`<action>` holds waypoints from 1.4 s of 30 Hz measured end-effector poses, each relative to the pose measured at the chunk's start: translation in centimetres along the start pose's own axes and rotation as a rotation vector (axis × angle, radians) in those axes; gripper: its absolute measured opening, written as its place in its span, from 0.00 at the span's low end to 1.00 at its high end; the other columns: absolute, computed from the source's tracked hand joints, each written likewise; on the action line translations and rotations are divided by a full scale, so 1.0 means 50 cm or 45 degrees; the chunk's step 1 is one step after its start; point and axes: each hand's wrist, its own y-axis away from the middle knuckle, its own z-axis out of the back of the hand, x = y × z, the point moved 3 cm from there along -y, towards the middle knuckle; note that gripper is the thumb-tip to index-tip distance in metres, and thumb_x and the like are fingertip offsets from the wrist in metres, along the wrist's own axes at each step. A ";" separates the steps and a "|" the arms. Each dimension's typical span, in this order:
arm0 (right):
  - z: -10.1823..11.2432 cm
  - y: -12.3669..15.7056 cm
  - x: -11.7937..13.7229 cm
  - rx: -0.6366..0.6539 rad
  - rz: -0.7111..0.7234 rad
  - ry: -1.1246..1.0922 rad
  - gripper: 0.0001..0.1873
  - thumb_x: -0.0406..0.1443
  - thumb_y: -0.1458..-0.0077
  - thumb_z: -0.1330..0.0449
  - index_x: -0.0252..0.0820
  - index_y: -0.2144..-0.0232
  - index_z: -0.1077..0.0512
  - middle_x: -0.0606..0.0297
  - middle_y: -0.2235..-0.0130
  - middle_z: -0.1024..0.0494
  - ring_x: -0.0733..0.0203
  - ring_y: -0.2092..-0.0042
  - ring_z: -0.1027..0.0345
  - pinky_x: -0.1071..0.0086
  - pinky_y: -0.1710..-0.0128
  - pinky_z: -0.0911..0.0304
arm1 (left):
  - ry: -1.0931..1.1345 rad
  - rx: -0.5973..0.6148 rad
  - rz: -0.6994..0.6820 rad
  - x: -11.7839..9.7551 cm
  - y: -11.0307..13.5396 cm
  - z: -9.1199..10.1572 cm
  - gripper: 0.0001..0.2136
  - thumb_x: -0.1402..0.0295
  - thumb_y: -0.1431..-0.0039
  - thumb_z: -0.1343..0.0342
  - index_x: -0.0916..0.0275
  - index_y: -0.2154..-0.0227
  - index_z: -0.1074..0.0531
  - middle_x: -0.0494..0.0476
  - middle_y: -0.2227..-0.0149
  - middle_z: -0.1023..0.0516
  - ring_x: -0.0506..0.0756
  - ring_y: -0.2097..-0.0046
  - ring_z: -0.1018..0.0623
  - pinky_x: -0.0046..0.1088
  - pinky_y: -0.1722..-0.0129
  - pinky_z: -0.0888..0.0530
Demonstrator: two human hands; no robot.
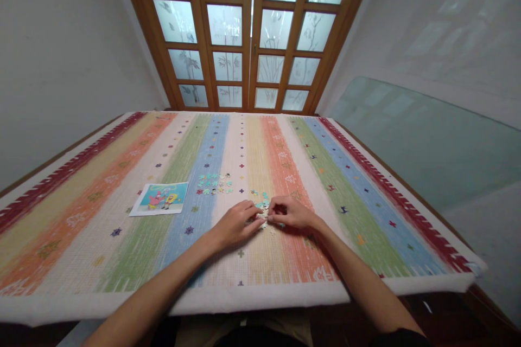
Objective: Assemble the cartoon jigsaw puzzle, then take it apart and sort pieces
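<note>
Small jigsaw puzzle pieces (265, 197), some turquoise and some pale, lie in a loose heap in front of me. My left hand (241, 221) is at the heap's left side, thumb and fingers bent together on a puzzle piece. From the right, my right hand (292, 213) meets it with curled fingers, thumb and forefinger pinched on a puzzle piece. The fingertips of both hands almost touch, and they partly hide the heap. Left of the heap, more puzzle pieces (214, 184) are laid out in rows, spaced apart.
A printed cartoon picture card (160, 199) lies left of the rows. Everything rests on a striped, patterned cloth (195, 260) covering a wide table. Behind the table are wooden doors (249, 65) with frosted panes. A glass sheet (427, 141) leans on the right wall.
</note>
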 end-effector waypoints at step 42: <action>0.006 0.011 0.019 0.114 0.138 0.160 0.03 0.34 0.49 0.33 0.41 0.69 0.23 0.66 0.67 0.28 0.63 0.66 0.35 0.68 0.64 0.39 | -0.600 -0.356 0.574 0.202 0.141 0.189 0.14 0.61 0.37 0.51 0.59 0.66 0.21 0.59 0.67 0.21 0.62 0.61 0.25 0.41 0.55 0.26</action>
